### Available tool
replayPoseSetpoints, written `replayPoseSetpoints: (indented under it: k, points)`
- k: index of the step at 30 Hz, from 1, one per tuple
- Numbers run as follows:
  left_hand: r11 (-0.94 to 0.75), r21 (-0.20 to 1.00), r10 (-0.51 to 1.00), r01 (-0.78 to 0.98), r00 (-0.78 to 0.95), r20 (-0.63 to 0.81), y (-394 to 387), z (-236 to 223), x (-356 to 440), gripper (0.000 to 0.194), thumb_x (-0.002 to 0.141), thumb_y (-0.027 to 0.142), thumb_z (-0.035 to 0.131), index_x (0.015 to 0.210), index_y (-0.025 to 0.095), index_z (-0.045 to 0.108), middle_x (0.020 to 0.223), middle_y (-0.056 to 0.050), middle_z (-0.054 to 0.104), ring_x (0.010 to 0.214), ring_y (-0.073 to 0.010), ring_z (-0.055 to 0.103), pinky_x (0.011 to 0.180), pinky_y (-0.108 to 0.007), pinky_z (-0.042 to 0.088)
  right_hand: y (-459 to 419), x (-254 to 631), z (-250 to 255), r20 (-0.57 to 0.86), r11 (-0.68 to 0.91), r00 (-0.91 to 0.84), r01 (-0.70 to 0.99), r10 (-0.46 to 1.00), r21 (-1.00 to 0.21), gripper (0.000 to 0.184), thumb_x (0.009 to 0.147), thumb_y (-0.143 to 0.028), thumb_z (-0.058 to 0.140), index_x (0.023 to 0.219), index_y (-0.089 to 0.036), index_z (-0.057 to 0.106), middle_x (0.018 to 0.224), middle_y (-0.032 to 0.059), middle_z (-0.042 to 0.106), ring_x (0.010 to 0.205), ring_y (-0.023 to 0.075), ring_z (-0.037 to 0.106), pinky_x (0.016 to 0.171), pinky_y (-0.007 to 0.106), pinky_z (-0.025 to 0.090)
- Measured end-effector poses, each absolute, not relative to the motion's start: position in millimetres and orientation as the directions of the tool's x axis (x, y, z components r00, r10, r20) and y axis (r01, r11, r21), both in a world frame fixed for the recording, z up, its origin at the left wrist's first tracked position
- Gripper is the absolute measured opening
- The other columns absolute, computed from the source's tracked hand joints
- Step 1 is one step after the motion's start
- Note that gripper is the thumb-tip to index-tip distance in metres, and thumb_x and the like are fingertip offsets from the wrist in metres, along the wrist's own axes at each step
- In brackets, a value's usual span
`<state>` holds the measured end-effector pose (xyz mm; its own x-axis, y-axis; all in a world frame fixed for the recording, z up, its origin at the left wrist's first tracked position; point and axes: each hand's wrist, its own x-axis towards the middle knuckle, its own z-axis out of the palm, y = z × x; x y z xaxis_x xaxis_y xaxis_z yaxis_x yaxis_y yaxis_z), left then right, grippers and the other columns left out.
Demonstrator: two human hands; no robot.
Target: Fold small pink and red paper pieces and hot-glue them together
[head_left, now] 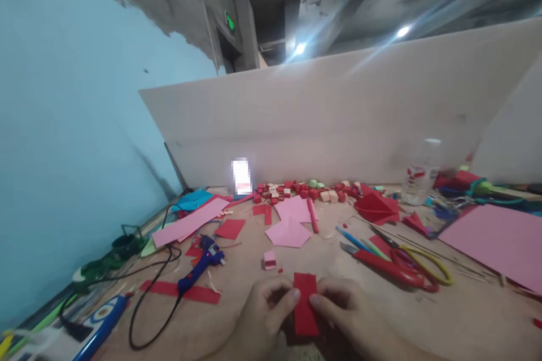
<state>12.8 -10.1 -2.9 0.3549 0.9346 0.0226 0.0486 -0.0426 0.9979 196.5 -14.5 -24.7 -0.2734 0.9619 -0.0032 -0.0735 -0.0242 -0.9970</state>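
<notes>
A small red paper strip (306, 307) stands lengthwise between my two hands, low in the middle of the view. My left hand (271, 307) pinches its left edge between thumb and fingers. On the opposite edge, my right hand (341, 307) grips it the same way, thumb on the front face. The fingers behind the paper are partly hidden. Just beyond my hands sits a small pink folded paper block (270, 260), with a tiny red scrap beside it.
A blue glue gun (201, 271) with a black cord lies left, across a red strip. Red-handled scissors (392, 271) and yellow-handled scissors (427, 265) lie right. Pink sheets (290, 231), several small folded blocks (305, 189), a lit phone (241, 176) and a plastic bottle (419, 175) stand farther back.
</notes>
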Motion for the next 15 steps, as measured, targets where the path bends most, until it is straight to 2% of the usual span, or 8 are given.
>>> replayPoseSetpoints:
  k: [2, 5, 8, 12, 15]
  points:
    - [-0.052, 0.997, 0.948, 0.052, 0.318, 0.032, -11.6, -4.3, 10.5, 0.048, 0.082, 0.061, 0.068, 0.072, 0.015, 0.064, 0.070, -0.002, 0.059, 0.067, -0.0162, 0.053, 0.064, -0.028, 0.043, -13.5, 198.0, -24.9, 0.001, 0.001, -0.246, -0.001, 0.969, -1.000, 0.038, 0.076, -0.056, 0.075, 0.068, -0.020, 0.070, 0.066, 0.0049, 0.063, 0.064, 0.0210, 0.058, 0.058, 0.031, 0.045]
    - [0.002, 1.000, 0.971, -0.012, 0.240, 0.000, -13.2, -6.3, 8.7, 0.040, 0.081, 0.056, 0.070, 0.073, 0.017, 0.065, 0.069, -0.002, 0.062, 0.064, -0.0164, 0.056, 0.058, -0.027, 0.044, -12.8, 197.0, -18.7, -0.048, -0.032, -0.201, 0.080, 0.978, -0.996, 0.037, 0.076, -0.055, 0.075, 0.066, -0.020, 0.068, 0.058, 0.0033, 0.059, 0.056, 0.0193, 0.053, 0.052, 0.031, 0.042]
    - [-0.018, 0.998, 0.969, 0.052, 0.248, 0.005, -13.0, -8.0, 8.3, 0.032, 0.082, 0.046, 0.071, 0.073, 0.016, 0.066, 0.068, -0.002, 0.063, 0.062, -0.0150, 0.056, 0.056, -0.025, 0.042, -13.7, 193.6, -5.8, -0.076, -0.044, -0.202, 0.160, 0.976, -0.986, 0.036, 0.075, -0.054, 0.076, 0.065, -0.021, 0.069, 0.057, 0.0035, 0.060, 0.057, 0.0210, 0.056, 0.054, 0.032, 0.044]
    - [0.022, 0.999, 0.948, 0.041, 0.317, -0.034, -12.7, -8.6, 8.5, 0.033, 0.079, 0.047, 0.075, 0.074, 0.016, 0.066, 0.057, 0.001, 0.058, 0.049, -0.0118, 0.050, 0.049, -0.024, 0.037, -15.7, 191.3, 5.8, -0.035, 0.004, -0.298, 0.130, 0.954, -0.991, 0.032, 0.075, -0.053, 0.076, 0.077, -0.021, 0.076, 0.074, 0.0073, 0.069, 0.077, 0.0277, 0.065, 0.070, 0.037, 0.051]
    - [0.041, 0.999, 0.952, -0.008, 0.302, -0.037, -11.3, -7.9, 7.1, 0.034, 0.072, 0.046, 0.081, 0.070, 0.016, 0.065, 0.056, 0.001, 0.058, 0.050, -0.0115, 0.049, 0.050, -0.024, 0.035, -17.0, 194.1, 4.3, -0.044, 0.001, -0.417, 0.107, 0.908, -0.994, 0.034, 0.079, -0.053, 0.074, 0.090, -0.020, 0.078, 0.081, 0.0080, 0.070, 0.077, 0.0248, 0.063, 0.069, 0.035, 0.049]
